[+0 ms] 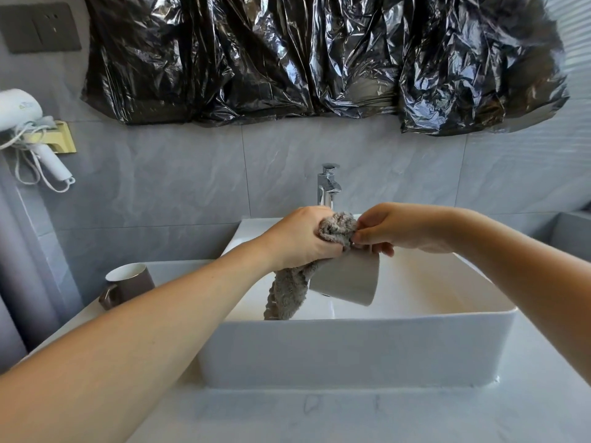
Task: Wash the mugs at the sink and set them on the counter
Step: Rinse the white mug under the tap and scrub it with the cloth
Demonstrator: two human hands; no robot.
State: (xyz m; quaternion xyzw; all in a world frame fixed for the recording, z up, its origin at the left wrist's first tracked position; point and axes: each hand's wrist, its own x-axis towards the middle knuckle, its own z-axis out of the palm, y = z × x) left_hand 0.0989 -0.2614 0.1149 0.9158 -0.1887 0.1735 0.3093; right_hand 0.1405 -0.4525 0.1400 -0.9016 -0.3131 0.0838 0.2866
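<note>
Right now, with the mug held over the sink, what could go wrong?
1. The grey mug hangs tilted over the sink, held only by the right hand near its upper end; if wet, it might slip and chip on the basin.
2. The cloth, bunched in the left hand, trails beside the mug and could snag or tug it.
3. The brown mug stands by the left forearm; a swing back could knock it.

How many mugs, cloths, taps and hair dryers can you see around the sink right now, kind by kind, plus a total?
Mugs: 2, a grey mug held over the sink, and a brown mug on the counter
Cloths: 1, the grey cloth
Taps: 1, the chrome tap
Hair dryers: 1, the white hair dryer
Total: 5
</note>
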